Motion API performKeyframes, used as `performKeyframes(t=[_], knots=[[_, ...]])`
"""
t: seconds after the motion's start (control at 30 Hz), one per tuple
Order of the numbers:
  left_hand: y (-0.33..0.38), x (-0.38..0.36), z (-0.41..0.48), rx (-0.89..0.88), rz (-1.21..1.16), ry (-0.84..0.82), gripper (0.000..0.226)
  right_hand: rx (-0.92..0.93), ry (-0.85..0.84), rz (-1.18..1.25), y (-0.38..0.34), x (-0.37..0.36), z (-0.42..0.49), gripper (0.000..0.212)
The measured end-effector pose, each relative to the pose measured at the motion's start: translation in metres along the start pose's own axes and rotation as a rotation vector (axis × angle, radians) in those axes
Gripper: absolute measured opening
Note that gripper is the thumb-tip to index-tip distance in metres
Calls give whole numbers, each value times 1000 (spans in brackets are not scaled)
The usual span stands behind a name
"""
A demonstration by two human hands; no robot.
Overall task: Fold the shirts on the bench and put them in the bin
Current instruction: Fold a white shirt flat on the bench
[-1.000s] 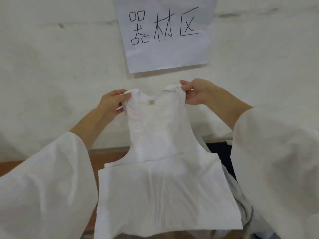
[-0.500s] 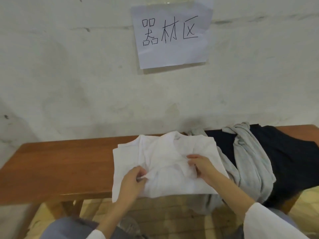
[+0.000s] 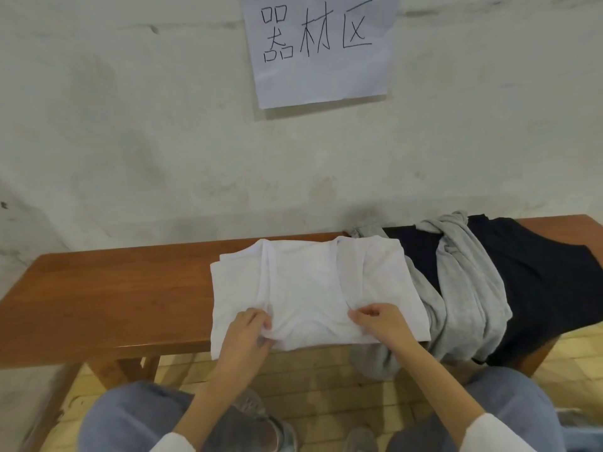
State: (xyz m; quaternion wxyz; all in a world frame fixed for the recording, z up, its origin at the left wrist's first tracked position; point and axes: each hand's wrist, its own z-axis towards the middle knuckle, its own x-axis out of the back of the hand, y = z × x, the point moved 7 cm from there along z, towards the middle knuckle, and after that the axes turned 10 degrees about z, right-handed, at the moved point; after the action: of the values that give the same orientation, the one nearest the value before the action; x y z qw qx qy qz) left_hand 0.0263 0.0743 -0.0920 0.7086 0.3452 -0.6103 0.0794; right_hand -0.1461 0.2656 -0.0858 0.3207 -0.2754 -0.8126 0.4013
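Observation:
A white sleeveless shirt (image 3: 310, 285) lies flat on the wooden bench (image 3: 107, 288), folded over on itself, its near edge hanging slightly past the bench front. My left hand (image 3: 248, 334) pinches the shirt's near fabric at the left strap. My right hand (image 3: 380, 324) pinches the near fabric at the right strap. To the right a grey shirt (image 3: 463, 288) lies crumpled over a dark navy shirt (image 3: 538, 282). No bin is in view.
A paper sign (image 3: 321, 47) with handwriting hangs on the white wall behind the bench. My knees in grey trousers (image 3: 130, 415) and shoes are below, over a tiled floor (image 3: 326, 380). The bench's left half is bare wood.
The white shirt came down from being held up in the air onto the bench. Since half a second ago my hands have spread apart along its near edge, flattening it.

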Motion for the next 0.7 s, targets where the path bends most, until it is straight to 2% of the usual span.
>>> performKeyframes(t=[0.07,0.13,0.23,0.33,0.4,0.47,0.57,0.63,0.7], knots=[[6,2,0,50,16,-11,43,59,-13,-36,-11,-3,-2,14],[10,4,2,140,-29,-61,58,71,-35,65,-15,-5,-5,14],[3,0,11,354,-197,-146,43,138,-5,196,-17,-1,-9,13],[-2,-5,19,425,-238,-258,17,124,18,349,-12,4,-11,14],[0,-7,21,445,-399,-280,14,102,56,471,-9,10,-12,14],[-1,-6,16,472,-458,-250,15,69,97,491,1,12,-13,16],[-4,-3,-1,442,-319,-106,21,43,176,336,24,12,-14,13],[-6,0,-9,403,-323,4,26,78,287,318,34,18,-21,7],[-18,10,-4,398,-228,97,25,175,412,259,30,31,-30,4]])
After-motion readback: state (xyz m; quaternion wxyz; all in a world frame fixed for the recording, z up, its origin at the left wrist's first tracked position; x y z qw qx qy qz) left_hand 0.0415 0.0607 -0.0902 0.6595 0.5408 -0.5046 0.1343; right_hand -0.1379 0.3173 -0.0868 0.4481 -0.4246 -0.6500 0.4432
